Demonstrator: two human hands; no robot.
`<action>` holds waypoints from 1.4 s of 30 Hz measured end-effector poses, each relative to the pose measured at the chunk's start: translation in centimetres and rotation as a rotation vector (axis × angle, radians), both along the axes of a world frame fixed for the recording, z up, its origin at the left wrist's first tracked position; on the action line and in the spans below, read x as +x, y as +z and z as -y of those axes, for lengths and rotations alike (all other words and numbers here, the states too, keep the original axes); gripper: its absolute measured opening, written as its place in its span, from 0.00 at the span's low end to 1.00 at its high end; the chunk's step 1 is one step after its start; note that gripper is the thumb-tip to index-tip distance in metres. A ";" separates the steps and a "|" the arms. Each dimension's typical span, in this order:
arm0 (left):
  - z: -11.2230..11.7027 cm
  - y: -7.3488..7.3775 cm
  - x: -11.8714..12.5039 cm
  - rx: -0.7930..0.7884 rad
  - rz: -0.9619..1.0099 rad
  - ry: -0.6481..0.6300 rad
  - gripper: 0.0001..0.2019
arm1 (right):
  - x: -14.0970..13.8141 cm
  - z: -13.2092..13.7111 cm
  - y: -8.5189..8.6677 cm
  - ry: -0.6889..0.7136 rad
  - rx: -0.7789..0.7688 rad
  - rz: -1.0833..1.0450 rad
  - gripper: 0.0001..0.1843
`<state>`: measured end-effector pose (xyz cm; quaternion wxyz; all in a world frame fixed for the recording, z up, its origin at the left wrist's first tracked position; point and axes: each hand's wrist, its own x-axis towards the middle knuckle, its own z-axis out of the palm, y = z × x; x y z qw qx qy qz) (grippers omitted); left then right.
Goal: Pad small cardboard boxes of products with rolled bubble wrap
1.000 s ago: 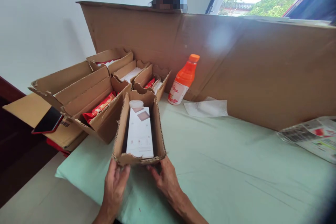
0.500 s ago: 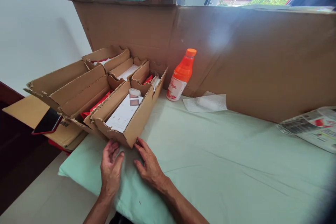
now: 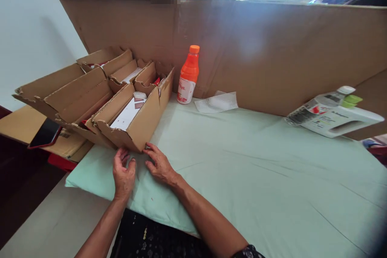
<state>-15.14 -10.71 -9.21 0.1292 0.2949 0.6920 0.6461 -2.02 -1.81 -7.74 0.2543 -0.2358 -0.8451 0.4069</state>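
Observation:
A narrow open cardboard box (image 3: 142, 123) with a white carton (image 3: 127, 113) inside lies on the pale green cloth (image 3: 242, 157), pushed against other cardboard boxes (image 3: 72, 96) at the left. My left hand (image 3: 123, 171) rests just in front of its near end, fingers loosely curled, holding nothing. My right hand (image 3: 159, 163) lies flat on the cloth with fingertips touching the box's near corner.
A tall cardboard sheet (image 3: 256, 48) stands along the back. An orange bottle (image 3: 188, 75) and a white paper (image 3: 216, 102) lie before it. A white bottle with printed label (image 3: 329, 113) lies at the right. A phone (image 3: 45, 133) rests on a flat box left. A person is behind the sheet.
The narrow box was turned and pushed left against the other boxes, then let go. Both hands have drawn back slightly. The view has swung right, revealing the white bottle.

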 end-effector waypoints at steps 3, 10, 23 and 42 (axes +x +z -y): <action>0.0 0.0 0.0 -0.003 -0.018 0.002 0.28 | 0.0 -0.1 0.1 -0.005 0.003 0.000 0.26; 0.3 0.5 0.7 -0.019 0.006 -0.024 0.28 | 1.2 0.7 0.0 0.075 0.074 0.030 0.23; 0.8 0.0 1.3 -0.041 0.305 -0.019 0.27 | -2.0 -15.0 21.5 -0.288 0.614 0.236 0.12; 2.7 -2.9 0.0 -0.083 0.159 -0.096 0.20 | -12.1 -20.0 21.7 0.030 0.936 0.537 0.15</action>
